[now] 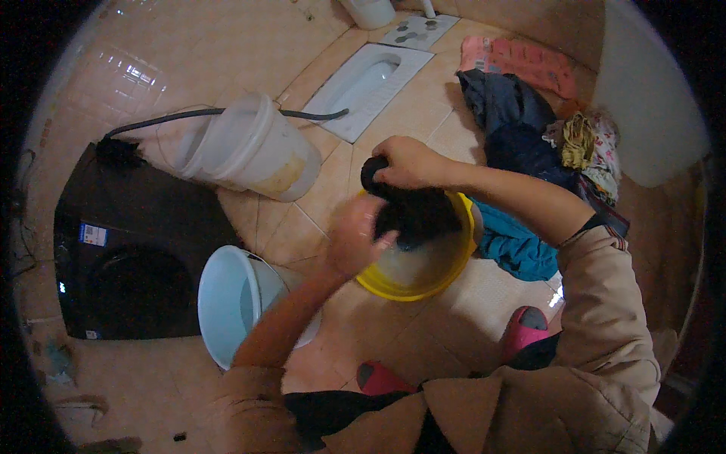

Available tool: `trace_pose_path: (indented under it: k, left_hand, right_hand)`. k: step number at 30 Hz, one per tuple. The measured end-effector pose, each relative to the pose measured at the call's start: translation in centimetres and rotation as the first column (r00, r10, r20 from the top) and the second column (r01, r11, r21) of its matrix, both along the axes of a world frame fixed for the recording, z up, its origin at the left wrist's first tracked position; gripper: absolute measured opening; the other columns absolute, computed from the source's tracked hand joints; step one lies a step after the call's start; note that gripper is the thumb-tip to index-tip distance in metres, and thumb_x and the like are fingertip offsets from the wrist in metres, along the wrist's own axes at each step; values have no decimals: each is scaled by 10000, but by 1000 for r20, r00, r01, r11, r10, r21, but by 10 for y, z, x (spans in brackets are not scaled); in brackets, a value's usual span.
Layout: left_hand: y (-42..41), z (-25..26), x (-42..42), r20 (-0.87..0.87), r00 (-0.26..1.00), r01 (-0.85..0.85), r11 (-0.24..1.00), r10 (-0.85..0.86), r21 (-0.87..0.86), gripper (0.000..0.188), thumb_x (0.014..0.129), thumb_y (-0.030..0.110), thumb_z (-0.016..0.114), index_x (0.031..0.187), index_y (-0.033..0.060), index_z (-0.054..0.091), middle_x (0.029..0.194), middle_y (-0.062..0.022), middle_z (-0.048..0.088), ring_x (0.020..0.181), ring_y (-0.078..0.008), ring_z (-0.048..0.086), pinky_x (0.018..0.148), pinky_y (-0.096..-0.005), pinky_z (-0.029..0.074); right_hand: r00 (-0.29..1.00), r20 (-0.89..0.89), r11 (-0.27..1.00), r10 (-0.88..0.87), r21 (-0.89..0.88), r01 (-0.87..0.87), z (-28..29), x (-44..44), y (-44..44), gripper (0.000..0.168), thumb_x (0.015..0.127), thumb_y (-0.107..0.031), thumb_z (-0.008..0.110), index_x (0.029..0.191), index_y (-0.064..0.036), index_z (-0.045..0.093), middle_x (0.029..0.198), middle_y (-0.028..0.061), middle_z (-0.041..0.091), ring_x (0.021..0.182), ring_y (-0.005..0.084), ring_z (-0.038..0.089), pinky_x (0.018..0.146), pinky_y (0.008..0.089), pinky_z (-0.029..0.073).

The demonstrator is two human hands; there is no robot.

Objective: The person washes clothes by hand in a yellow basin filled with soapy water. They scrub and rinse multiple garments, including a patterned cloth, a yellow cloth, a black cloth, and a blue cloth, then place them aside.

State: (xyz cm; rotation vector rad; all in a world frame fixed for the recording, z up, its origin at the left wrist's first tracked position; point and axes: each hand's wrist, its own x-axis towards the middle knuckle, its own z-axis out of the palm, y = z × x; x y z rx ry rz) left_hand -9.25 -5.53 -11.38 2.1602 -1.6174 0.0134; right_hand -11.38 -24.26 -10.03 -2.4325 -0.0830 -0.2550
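My right hand point(411, 162) grips one end of a black cloth point(420, 218), bunched in the fist. The rest of the cloth hangs down into a yellow basin point(417, 292) on the tiled floor. Cloudy water point(414, 264) shows inside the basin. My left hand point(357, 235), blurred, is at the cloth's left side over the basin's rim. Its thumb stands away from the other fingers, and whether it holds the cloth is unclear.
A pale blue bucket point(227, 306) and white plastic buckets point(266, 153) stand left, beside a dark appliance point(142, 249). A grey hose point(170, 118) runs to a squat toilet point(363, 91). At right lie teal cloth point(516, 244), dark clothes point(510, 119) and a pink bag point(519, 62).
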Motion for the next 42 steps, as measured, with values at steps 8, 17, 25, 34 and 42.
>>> trace_pose_path:
  k: [8,17,25,34,42]
  left_hand:
    - [-12,-99,12,418,899,-318,849,129,422,393,712,369,588,967,72,544,977,-111,544,932,-253,498,788,-362,381]
    - [61,12,8,417,877,-70,794,-239,603,175,705,257,575,701,84,606,750,-54,542,803,-202,491,675,-342,379]
    - [65,64,0,206,967,69,933,-149,352,120,632,162,632,654,50,592,883,-88,544,910,-236,492,809,-353,379]
    - [72,39,8,-231,967,-8,922,106,388,226,709,228,616,804,29,566,879,-141,556,944,-299,505,808,-347,407]
    - [9,-27,18,-391,809,-418,897,439,143,258,781,201,530,932,-7,513,848,-179,552,834,-316,540,734,-375,419]
  right_hand:
    - [1000,14,967,-1,-254,4,24,-33,9,356,618,-141,661,917,-87,477,787,149,560,741,340,549,625,404,441]
    - [984,-161,740,-81,-671,-49,-106,-22,-72,509,628,-190,674,1077,-65,469,1057,199,455,798,344,549,701,381,466]
    - [895,-440,996,74,-13,-89,-60,5,-55,268,619,-166,630,860,-53,603,809,156,603,779,313,571,663,380,457]
    - [980,-199,929,29,367,47,-29,12,-42,141,699,-87,534,817,-25,582,746,90,586,697,186,557,608,292,450]
    - [987,139,970,82,217,-111,9,-4,38,262,644,-90,601,892,-55,524,824,151,539,687,296,557,625,350,451]
